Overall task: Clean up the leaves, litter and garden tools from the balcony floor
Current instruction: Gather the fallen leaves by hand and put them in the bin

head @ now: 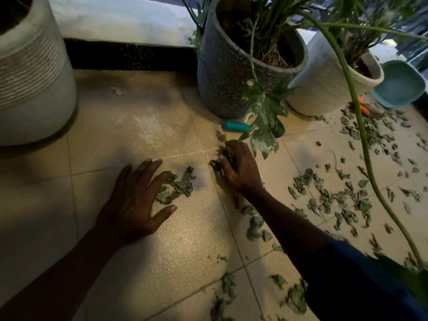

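Dry green leaves [177,188] lie scattered over the tiled floor [162,239], thickest to the right. The left hand [136,200] rests flat, fingers spread, against a small heap; the right hand [240,170] curls round a clump. Light and brittle by the look, they want scooping in loose bunches.

At centre frame the left hand [136,200] lies flat on the tiled floor [139,126], fingers spread, touching a small pile [178,186] of dry leaves. Just right of it, the right hand [238,170] curls round a clump [225,154] of leaves. More leaves [324,193] are scattered across the right half. A teal handle [235,126] lies at the foot of the speckled pot [227,77], top centre. In the upper right, an orange tool [361,105] lies between a pale pot [324,89] and a teal tub [400,84]. A ribbed pot [30,72] stands in the upper left.
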`<state>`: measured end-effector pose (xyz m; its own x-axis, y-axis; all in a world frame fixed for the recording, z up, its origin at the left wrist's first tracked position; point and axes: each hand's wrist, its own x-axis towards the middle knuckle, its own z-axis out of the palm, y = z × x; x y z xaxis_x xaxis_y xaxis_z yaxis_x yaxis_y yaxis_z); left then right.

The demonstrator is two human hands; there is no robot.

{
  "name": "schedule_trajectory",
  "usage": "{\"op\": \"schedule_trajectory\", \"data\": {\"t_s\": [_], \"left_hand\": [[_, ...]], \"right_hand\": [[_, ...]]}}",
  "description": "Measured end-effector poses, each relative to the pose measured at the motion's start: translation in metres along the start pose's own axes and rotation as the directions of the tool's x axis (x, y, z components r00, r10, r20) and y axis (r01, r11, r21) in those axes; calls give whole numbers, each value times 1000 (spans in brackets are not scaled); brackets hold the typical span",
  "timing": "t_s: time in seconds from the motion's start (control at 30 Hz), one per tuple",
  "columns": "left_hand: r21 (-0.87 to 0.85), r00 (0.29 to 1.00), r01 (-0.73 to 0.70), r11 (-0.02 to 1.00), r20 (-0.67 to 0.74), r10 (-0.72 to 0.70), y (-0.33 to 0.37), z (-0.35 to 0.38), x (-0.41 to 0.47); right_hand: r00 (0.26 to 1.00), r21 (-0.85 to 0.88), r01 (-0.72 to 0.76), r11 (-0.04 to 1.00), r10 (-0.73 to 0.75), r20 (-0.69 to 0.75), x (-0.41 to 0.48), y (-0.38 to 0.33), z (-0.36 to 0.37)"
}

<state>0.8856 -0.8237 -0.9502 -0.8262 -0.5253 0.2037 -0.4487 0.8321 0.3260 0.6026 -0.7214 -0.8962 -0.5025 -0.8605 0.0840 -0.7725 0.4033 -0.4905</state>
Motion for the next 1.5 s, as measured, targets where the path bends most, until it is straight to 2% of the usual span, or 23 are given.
{"op": "schedule_trajectory", "data": {"t_s": [0.03,0.1,0.17,0.27,0.33,0.4,0.43,0.5,0.57,0.63,0.67,0.73,0.83,0.87,0.9,0.97,1.0,1.07,1.1,1.2,1.23,1.37,1.5], "left_hand": [[0,1000,3,1000,5,-3,1,0,1],[-10,1000,12,1000,19,-12,2,-1,2],[-14,999,24,1000,33,-24,2,-4,1],[-33,999,32,999,45,-31,4,-5,2],[-43,998,24,999,64,-21,5,-7,2],[-61,999,-2,998,54,6,6,-9,2],[-66,999,-13,998,41,15,6,-10,2],[-72,1000,1,997,7,-1,7,-12,2],[-80,998,58,995,-31,-61,9,-14,1],[-85,994,98,992,-30,-101,11,-14,-1],[-77,995,100,992,-18,-101,12,-14,-1],[-51,998,66,997,12,-66,13,-15,-3],[-63,997,58,996,44,-55,12,-17,-3],[-66,997,60,996,51,-56,11,-17,-3],[-67,997,61,996,50,-58,10,-17,-3],[-74,998,63,995,35,-61,7,-17,-6],[-79,998,59,995,31,-57,6,-18,-9],[-84,999,37,996,29,-35,6,-21,-9],[-79,999,20,997,35,-17,6,-22,-9],[-39,995,-37,999,93,41,9,-24,-8],[-16,992,-50,999,119,51,9,-24,-8],[35,981,-65,997,185,57,8,-20,-6],[-13,984,-35,999,176,36,4,-14,-4]], "right_hand": [[1000,-40,5,999,-5,-4,5,1,0],[994,-72,-63,995,69,89,18,2,-3],[975,-14,-93,996,94,202,25,-4,-4],[947,-67,68,995,-43,319,7,-19,10],[903,-40,209,977,-177,392,-21,-32,24],[870,31,303,953,-289,400,-49,-44,30],[882,46,310,950,-305,358,-60,-44,32],[964,6,212,977,-210,165,-74,-41,33],[997,-86,-54,995,49,-57,-87,-32,31],[925,-86,-353,932,334,-182,-102,-20,26],[875,-76,-469,880,451,-178,-105,-16,24],[808,-131,-588,798,571,-147,-109,-11,24],[901,-297,-433,851,406,-149,-109,-33,33],[938,-245,-346,906,323,-128,-108,-46,39],[960,-100,-277,956,272,-61,-106,-60,43],[994,112,-109,988,108,18,-104,-88,49],[999,116,-38,993,41,-22,-104,-95,55],[983,-34,78,996,-82,-164,-92,-91,57],[983,-114,80,990,-97,-155,-90,-87,55],[987,-103,-129,986,137,82,-103,-82,49],[984,-111,-106,988,120,134,-105,-79,53],[963,-5,169,986,-164,215,-94,-82,61],[941,199,250,947,-286,180,-85,-79,89]]}}
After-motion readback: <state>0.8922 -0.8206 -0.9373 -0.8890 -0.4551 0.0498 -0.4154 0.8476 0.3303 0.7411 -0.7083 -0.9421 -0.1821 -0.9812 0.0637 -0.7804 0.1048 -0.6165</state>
